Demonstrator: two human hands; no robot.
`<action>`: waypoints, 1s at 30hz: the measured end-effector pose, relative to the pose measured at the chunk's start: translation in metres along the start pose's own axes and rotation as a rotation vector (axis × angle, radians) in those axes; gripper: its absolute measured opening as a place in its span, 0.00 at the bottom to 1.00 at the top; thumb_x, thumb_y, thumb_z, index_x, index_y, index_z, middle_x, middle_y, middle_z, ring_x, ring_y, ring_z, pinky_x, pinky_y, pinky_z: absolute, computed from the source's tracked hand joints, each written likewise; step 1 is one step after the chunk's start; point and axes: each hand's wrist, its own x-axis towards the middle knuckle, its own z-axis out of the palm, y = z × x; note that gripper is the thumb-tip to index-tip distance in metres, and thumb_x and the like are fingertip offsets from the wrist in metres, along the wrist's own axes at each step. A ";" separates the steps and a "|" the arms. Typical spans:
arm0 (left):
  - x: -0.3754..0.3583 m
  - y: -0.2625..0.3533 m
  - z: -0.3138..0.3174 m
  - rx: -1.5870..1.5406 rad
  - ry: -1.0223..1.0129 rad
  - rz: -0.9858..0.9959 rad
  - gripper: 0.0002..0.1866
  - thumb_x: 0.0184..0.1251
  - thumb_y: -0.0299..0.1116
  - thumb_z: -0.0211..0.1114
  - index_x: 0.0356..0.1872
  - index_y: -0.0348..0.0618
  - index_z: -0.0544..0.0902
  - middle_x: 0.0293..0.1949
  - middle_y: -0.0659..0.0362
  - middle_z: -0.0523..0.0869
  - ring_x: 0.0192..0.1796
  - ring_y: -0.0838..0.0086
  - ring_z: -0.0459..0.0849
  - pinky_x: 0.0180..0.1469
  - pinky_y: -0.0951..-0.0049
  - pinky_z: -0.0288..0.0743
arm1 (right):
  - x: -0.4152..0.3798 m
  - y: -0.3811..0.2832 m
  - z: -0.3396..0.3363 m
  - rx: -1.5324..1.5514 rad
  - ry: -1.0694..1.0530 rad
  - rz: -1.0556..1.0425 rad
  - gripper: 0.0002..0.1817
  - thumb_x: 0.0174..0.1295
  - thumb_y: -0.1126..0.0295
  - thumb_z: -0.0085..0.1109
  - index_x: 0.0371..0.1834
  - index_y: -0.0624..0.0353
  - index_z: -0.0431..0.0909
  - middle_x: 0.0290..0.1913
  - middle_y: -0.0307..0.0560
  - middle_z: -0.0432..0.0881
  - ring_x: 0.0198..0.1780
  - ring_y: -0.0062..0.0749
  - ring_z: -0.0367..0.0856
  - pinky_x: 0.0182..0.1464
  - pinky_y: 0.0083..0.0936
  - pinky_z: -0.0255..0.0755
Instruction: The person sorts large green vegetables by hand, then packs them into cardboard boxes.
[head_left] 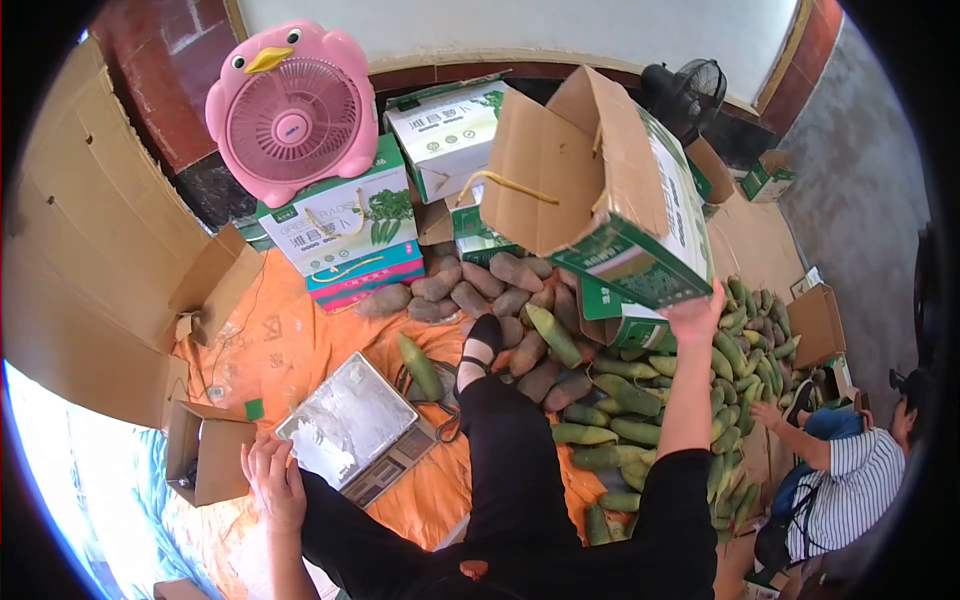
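My right hand (pixel 697 316) grips the bottom corner of a raised, open green-and-white carton (pixel 655 255). The carton is tilted, its brown inside showing, with a yellow rope handle (pixel 510 186) hanging in it. My left hand (pixel 272 484) is empty, fingers apart, by the near left corner of a digital scale (pixel 350 425). A single green radish (pixel 419 367) lies beside the scale's far right edge. Below the carton, a large heap of green radishes (pixel 628 392) spreads to the right. Brownish sweet-potato-like roots (pixel 470 299) lie past my foot.
A pink penguin-shaped fan (pixel 291 115) stands on stacked gift boxes (pixel 345 215). A black fan (pixel 690 95) is at the back. Another person (pixel 845 480) crouches at right beside the radishes. A small open carton (pixel 222 458) sits at left on the orange sheet (pixel 250 325).
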 end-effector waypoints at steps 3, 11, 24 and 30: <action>0.004 -0.002 0.000 -0.001 0.007 -0.011 0.14 0.53 0.24 0.59 0.43 0.42 0.78 0.45 0.55 0.77 0.57 0.58 0.71 0.67 0.49 0.51 | 0.058 0.015 0.050 -0.023 -0.036 -0.005 0.35 0.56 0.41 0.47 0.63 0.50 0.66 0.64 0.46 0.69 0.64 0.46 0.64 0.58 0.62 0.54; 0.016 -0.004 0.003 -0.013 -0.013 -0.055 0.11 0.54 0.25 0.59 0.40 0.43 0.79 0.42 0.56 0.78 0.56 0.59 0.72 0.66 0.49 0.52 | 0.188 0.054 0.157 -0.346 -0.050 0.108 0.33 0.51 0.43 0.57 0.55 0.52 0.74 0.50 0.41 0.80 0.49 0.36 0.77 0.48 0.36 0.73; 0.026 -0.007 0.015 -0.071 -0.077 -0.095 0.13 0.52 0.25 0.59 0.41 0.41 0.79 0.42 0.55 0.77 0.56 0.57 0.72 0.65 0.48 0.53 | 0.209 0.076 0.139 -0.335 0.024 -0.101 0.32 0.52 0.39 0.56 0.52 0.51 0.77 0.47 0.40 0.81 0.46 0.30 0.80 0.42 0.33 0.75; 0.027 -0.009 0.015 -0.076 -0.087 -0.073 0.14 0.52 0.25 0.60 0.42 0.41 0.78 0.42 0.55 0.77 0.55 0.57 0.72 0.65 0.48 0.54 | 0.180 0.065 0.119 -0.247 0.174 -0.049 0.35 0.54 0.42 0.52 0.60 0.53 0.69 0.59 0.45 0.74 0.58 0.41 0.71 0.57 0.47 0.63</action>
